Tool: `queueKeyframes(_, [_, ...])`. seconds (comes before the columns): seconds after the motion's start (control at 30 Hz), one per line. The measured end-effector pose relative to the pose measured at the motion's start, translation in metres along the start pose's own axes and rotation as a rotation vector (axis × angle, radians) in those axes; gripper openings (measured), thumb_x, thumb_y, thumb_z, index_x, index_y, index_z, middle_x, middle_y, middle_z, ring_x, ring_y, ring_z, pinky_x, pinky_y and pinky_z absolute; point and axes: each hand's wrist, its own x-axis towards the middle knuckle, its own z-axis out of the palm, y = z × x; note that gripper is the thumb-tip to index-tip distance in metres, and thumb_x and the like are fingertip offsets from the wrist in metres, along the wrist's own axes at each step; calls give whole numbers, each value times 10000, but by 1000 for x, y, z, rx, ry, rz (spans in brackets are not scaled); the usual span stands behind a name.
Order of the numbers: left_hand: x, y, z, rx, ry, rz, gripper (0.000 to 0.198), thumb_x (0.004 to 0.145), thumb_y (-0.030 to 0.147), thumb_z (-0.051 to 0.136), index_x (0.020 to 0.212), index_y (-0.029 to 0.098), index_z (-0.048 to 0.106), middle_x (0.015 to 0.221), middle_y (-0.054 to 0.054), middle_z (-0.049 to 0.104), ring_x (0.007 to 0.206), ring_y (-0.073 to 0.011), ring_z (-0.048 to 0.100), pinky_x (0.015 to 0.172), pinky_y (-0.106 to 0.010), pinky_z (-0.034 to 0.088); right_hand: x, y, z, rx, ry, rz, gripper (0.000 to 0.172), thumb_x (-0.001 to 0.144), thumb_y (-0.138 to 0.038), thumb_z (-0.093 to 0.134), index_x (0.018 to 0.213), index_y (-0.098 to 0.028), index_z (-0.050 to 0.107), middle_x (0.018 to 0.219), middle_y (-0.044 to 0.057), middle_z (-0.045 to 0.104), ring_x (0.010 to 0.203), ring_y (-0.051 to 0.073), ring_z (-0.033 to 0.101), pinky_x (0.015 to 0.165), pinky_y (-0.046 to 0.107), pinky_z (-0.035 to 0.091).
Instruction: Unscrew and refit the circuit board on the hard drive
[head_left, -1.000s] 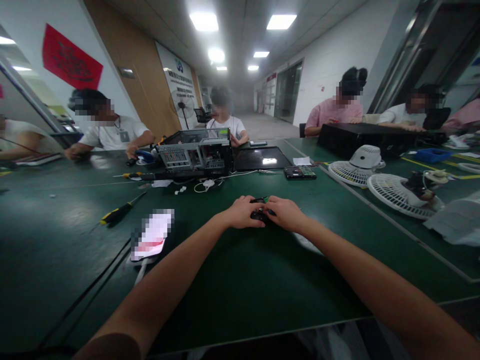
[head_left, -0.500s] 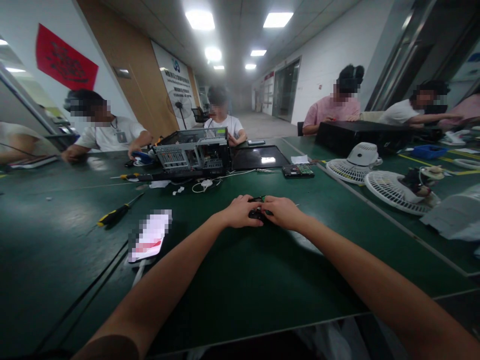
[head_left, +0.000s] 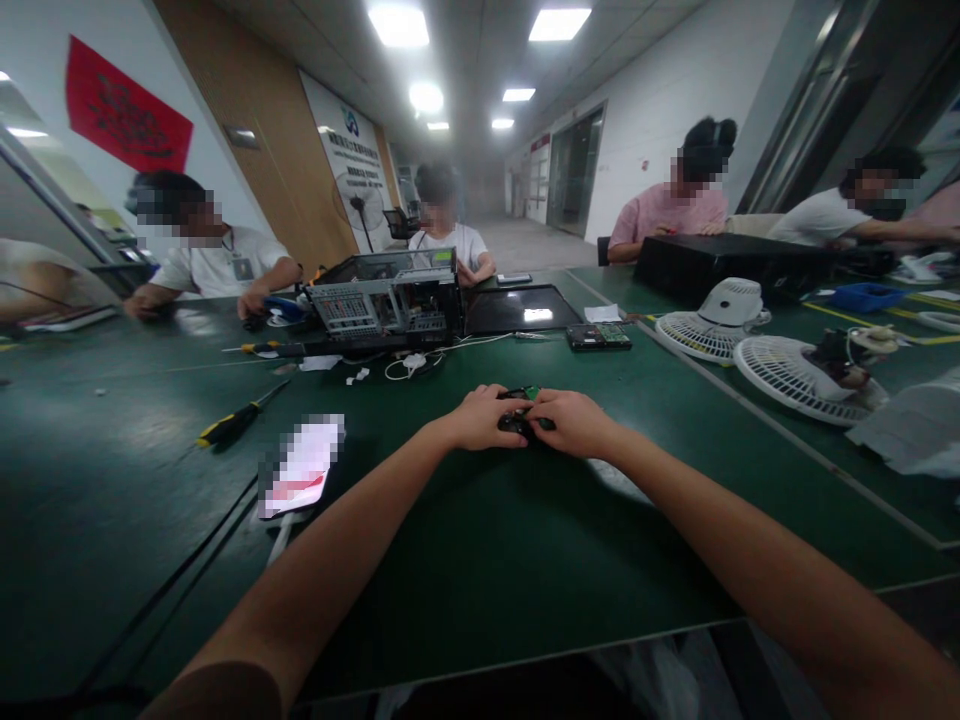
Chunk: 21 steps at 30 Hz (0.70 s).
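My left hand (head_left: 484, 418) is closed around the left side of a small black device (head_left: 513, 424) with a green circuit board (head_left: 531, 393) showing at its far edge. Its exact kind is too small to make out. From the other side my right hand (head_left: 571, 422) meets it, fingers bent and pinched together at the board. A dark rounded piece (head_left: 546, 424) pokes out under the right fingers; I cannot tell whether it belongs to the device. Both hands stay low over the green table (head_left: 480, 560).
Left lie a lit phone (head_left: 304, 468) on a cable and a yellow-black screwdriver (head_left: 229, 427). Beyond my hands stand an open computer case (head_left: 382, 305), a dark screen panel (head_left: 521, 310) and a hard drive (head_left: 598, 337). White fan parts (head_left: 806, 378) occupy the right. Several people sit around the table.
My view has tilted slightly. More of the green board shows between my hands, and the right fingers have shifted a little on the device. A thin tip beyond my right hand no longer shows.
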Motion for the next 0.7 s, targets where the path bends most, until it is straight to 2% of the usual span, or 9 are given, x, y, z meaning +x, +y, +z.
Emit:
queueKeyframes(0.13, [-1, 0, -1, -3, -5, 2, 809, 830, 729, 628, 1535, 386, 431, 1545, -114, 375, 1350, -390, 408, 1108, -514, 352, 0, 0, 1, -8, 21, 18, 232, 949, -261, 566, 1034, -206, 775, 1047, 86, 700, 921, 203, 646, 817, 295, 455])
queueKeyframes(0.27, [-3, 3, -5, -1, -28, -10, 829, 835, 746, 608, 1556, 400, 390, 1572, -113, 353, 1374, -395, 397, 1116, -515, 342, -2, 11, -5, -32, 131, 111, 253, 958, -289, 554, 1060, -192, 764, 1059, 99, 711, 924, 212, 655, 817, 300, 460])
queueKeyframes(0.37, [-8, 8, -12, 9, -62, -20, 923, 798, 821, 577, 1580, 388, 349, 1580, -136, 360, 1375, -421, 408, 1099, -530, 354, -6, 30, -15, 7, 253, 253, 236, 942, -284, 565, 1004, -176, 765, 1022, 105, 733, 932, 220, 662, 845, 306, 463])
queueKeyframes(0.43, [-11, 12, -17, 2, -83, -39, 1015, 765, 883, 535, 1601, 354, 308, 1546, -161, 418, 1347, -426, 451, 1065, -514, 388, -10, 43, -21, 110, 282, 438, 201, 904, -293, 606, 928, -169, 763, 934, 97, 748, 827, 206, 657, 754, 295, 471])
queueKeyframes(0.53, [-15, 19, -24, -35, -78, -78, 968, 858, 858, 403, 1608, 254, 301, 1430, -177, 564, 1258, -374, 562, 1005, -436, 437, -15, 59, -24, 554, 121, 676, 202, 869, -338, 649, 837, -153, 723, 796, 92, 747, 538, 127, 528, 480, 244, 369])
queueKeyframes(0.6, [-15, 22, -26, -41, -35, -139, 886, 926, 790, 360, 1594, 211, 311, 1392, -181, 609, 1219, -360, 605, 961, -413, 461, -17, 62, -23, 858, -15, 704, 196, 857, -335, 665, 826, -143, 688, 796, 113, 756, 466, 91, 456, 397, 218, 281])
queueKeyframes(0.7, [-12, 23, -25, -83, 15, -233, 784, 972, 701, 376, 1552, 175, 355, 1378, -196, 624, 1160, -352, 661, 917, -394, 490, -16, 58, -18, 1090, -168, 712, 162, 849, -293, 671, 855, -132, 661, 814, 155, 768, 463, 88, 484, 356, 187, 258])
